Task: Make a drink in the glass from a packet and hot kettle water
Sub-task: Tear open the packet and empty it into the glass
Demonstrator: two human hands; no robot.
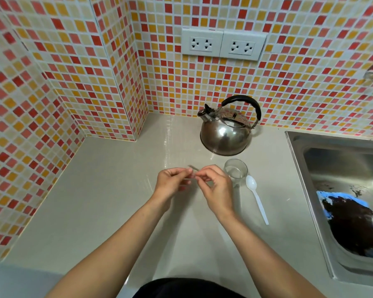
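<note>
Both hands meet above the counter's middle, pinching a thin, blurred packet (193, 168) between their fingertips. My left hand (172, 182) holds its left end and my right hand (215, 186) its right end. Most of the packet is hidden by fingers. Just right of my right hand stands a clear glass (236, 172), upright, apparently without liquid in it. A white plastic spoon (256, 197) lies on the counter beside the glass. A shiny steel kettle (225, 136) with a black handle stands behind the glass, near the wall.
The beige counter (95, 201) meets mosaic-tiled walls on the left and behind. A steel sink (332, 168) at the right holds a dark pan on a blue cloth (353, 224). Two white wall sockets (222, 45) sit above the kettle.
</note>
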